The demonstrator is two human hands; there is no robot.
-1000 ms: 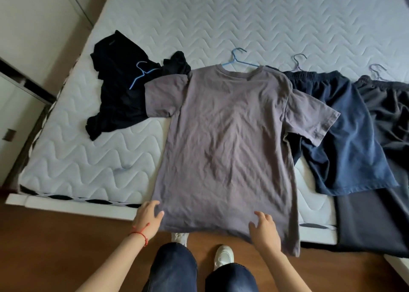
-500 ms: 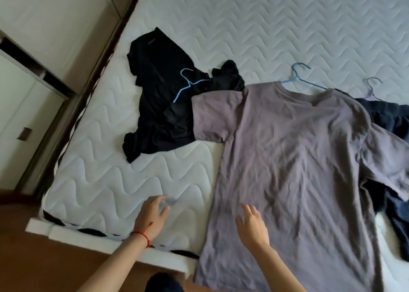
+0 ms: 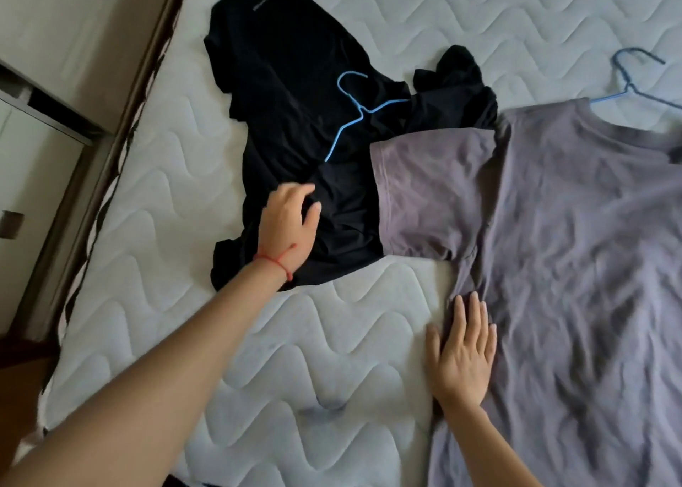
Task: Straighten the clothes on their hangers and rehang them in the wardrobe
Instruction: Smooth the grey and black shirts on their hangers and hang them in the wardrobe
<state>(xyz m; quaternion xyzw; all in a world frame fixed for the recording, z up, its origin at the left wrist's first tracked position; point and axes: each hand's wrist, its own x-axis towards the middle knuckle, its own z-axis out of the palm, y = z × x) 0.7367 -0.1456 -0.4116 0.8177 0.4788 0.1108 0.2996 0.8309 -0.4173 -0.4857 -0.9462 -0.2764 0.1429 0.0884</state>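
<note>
Clothes lie on the mattress (image 3: 155, 339): nearest, the right hand (image 3: 461, 357) presses flat, fingers straight, on the grey shirt (image 3: 572, 265) at its left side seam. Farther, toward the mattress's left edge, the left hand (image 3: 288, 224), fingers loosely curled, touches the crumpled black shirt (image 3: 295, 117), its blue hanger (image 3: 354, 117) just beyond the fingertips, lying loose on top.

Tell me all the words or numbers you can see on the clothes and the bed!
Small pale print near the top of the crumpled black T-shirt: there is lettering, but it is too small and blurred to read.
Smooth grey T-shirt: no words or numbers show.
White quilted mattress: only wavy stitching, no text.
Light blue wire hanger on the black shirt: no label visible.
</note>
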